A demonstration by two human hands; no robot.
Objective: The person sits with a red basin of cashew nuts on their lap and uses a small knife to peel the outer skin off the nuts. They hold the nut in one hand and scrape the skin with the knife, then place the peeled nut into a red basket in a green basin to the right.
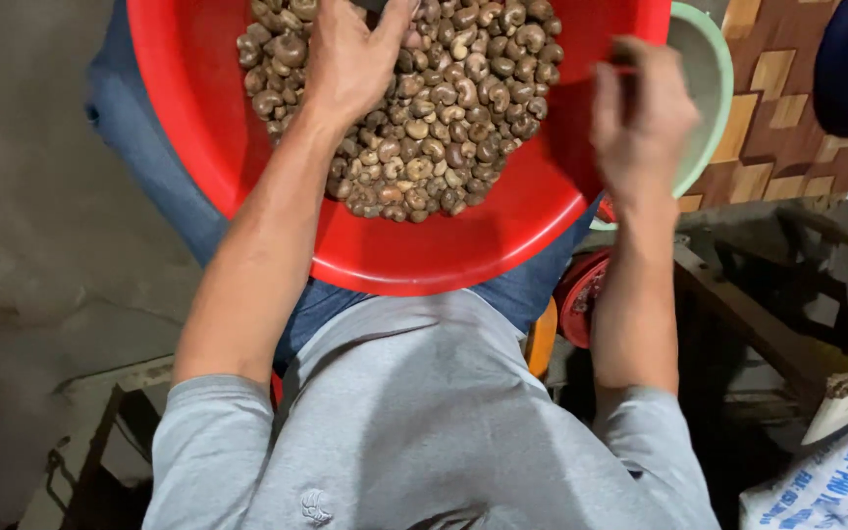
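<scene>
The left hand [350,54] lies spread, palm down, on the nuts [444,118] heaped in the red basin [424,245], gripping nothing that shows. The right hand [640,118] hovers curled over the basin's rim, with the green bowl [709,69] just beyond it; what it holds I cannot tell. Judging by the heap, most nuts remain unhandled.

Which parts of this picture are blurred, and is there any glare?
Head view: the right hand is smeared by motion blur; the left hand and the nuts look sharp; the red basin shows soft glare near its rim; lighting is even, shadows weak.
</scene>
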